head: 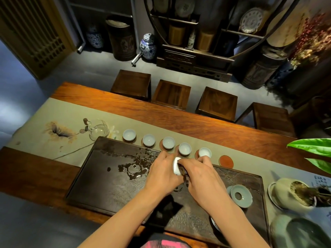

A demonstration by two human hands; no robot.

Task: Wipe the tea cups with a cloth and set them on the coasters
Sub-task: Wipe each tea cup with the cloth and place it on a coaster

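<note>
Head view: both hands meet over the dark tea tray (pixel 107 176) on the table (pixel 223 129).
Left hand (pixel 161 174): grasping the last cup (pixel 176 166), tipped on its side.
Right hand (pixel 200 174): fingers pressing a dark cloth (pixel 184 173) into that cup.
Done: five cups (pixel 168 142) stand upright on coasters along the tray's far edge.
Left: one red coaster (pixel 226 161) at the right end of the row is bare; judging by this, only the held cup remains to finish and set down.
</note>
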